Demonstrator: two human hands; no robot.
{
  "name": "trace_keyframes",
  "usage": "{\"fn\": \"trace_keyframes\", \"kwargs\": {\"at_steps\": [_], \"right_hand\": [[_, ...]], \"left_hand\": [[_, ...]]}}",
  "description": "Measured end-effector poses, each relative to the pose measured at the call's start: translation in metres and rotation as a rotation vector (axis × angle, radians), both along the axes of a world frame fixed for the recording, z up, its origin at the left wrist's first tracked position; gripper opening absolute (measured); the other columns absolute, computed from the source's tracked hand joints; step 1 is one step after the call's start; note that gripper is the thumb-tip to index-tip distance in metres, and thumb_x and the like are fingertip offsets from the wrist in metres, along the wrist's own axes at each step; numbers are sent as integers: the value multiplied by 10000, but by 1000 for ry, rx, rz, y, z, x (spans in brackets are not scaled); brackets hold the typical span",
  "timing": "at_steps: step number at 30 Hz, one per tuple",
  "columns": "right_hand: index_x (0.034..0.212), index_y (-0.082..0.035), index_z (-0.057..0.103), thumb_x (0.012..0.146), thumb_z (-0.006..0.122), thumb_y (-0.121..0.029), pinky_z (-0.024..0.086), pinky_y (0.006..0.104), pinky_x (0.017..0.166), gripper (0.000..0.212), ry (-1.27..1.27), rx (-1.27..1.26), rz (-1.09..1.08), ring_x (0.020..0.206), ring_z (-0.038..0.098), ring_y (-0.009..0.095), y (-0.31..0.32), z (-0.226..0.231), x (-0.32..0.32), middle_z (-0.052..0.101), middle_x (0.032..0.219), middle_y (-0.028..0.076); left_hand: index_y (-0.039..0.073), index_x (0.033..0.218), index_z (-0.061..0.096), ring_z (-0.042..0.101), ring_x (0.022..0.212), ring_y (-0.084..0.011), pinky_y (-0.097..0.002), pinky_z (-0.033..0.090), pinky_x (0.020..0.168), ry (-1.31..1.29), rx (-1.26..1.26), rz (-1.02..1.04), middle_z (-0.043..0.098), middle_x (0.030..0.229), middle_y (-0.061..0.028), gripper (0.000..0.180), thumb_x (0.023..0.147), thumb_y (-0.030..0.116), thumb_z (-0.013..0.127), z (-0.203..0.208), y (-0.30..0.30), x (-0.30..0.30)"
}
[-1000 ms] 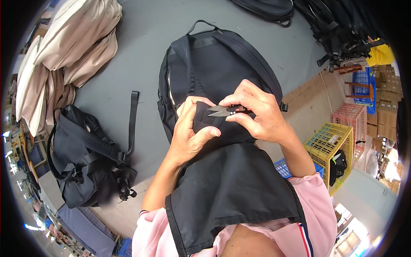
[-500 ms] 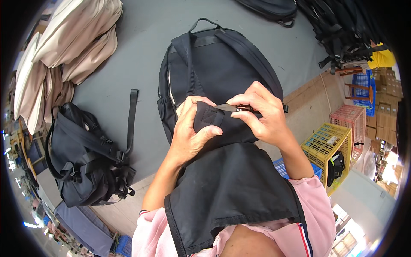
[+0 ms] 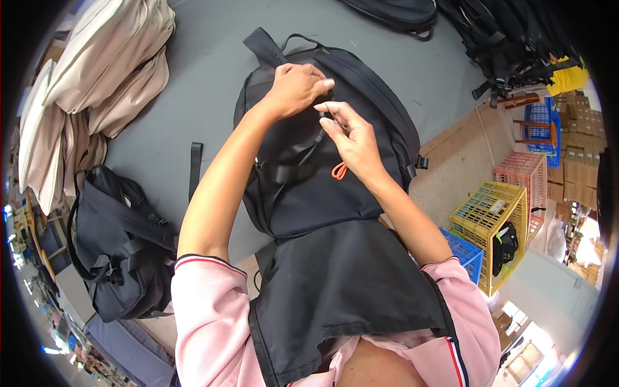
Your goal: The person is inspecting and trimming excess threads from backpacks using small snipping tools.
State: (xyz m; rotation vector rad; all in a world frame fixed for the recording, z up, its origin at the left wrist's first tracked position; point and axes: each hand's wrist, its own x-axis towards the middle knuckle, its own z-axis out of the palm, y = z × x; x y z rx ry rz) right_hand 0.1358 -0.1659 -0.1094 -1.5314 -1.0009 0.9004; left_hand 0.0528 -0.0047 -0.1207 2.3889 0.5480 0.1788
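Note:
A black backpack (image 3: 322,187) lies on the grey table in front of me, its strap side facing up. My left hand (image 3: 298,88) is closed on one of its shoulder straps (image 3: 263,46), whose upper part sticks out past the backpack's top edge. Just right of it, my right hand (image 3: 353,142) is closed around small dark thread snips, mostly hidden by the fingers. An orange loop (image 3: 339,170) hangs below that hand. The fingertips of both hands are close together over the back panel. A thin black webbing strap (image 3: 303,155) runs down the panel beneath them.
Another black backpack (image 3: 122,251) sits at the left table edge, with beige bags (image 3: 103,58) piled behind it. More black bags (image 3: 509,45) lie at the far right. Beyond the table's right edge stand yellow (image 3: 490,213), pink (image 3: 522,184) and blue (image 3: 463,253) crates.
Both hands moved up the backpack and away from me. My left hand let go of a stitched strap end and now grips higher on a shoulder strap. The snips' blade no longer shows plainly.

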Motion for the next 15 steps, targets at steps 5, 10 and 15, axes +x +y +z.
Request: {"fn": "trace_keyframes", "kwargs": {"at_steps": [5, 10, 15], "right_hand": [[1134, -70, 611, 925, 544, -192, 434, 249, 552, 252, -9, -207, 68, 555, 486, 66, 4, -16, 4, 540, 644, 16], [1109, -80, 635, 929, 538, -189, 394, 213, 459, 232, 92, -283, 73, 494, 478, 43, 2, -14, 11, 531, 622, -10], [1003, -18, 653, 918, 551, -138, 410, 202, 494, 179, 40, -161, 172, 510, 500, 51, -12, -4, 1, 576, 747, 27]], "left_hand": [[36, 952, 681, 592, 1017, -209, -303, 479, 837, -570, -34, 350, 617, 1113, -86, 151, 891, 124, 575, 12, -15, -24], [36, 1019, 647, 625, 897, -200, -310, 485, 807, -210, -216, 692, 641, 930, -98, 258, 871, 245, 617, 13, -75, -92], [34, 949, 633, 599, 640, -175, -323, 461, 626, 387, -263, 695, 610, 676, -61, 387, 815, 397, 656, 25, -127, -121]]}}
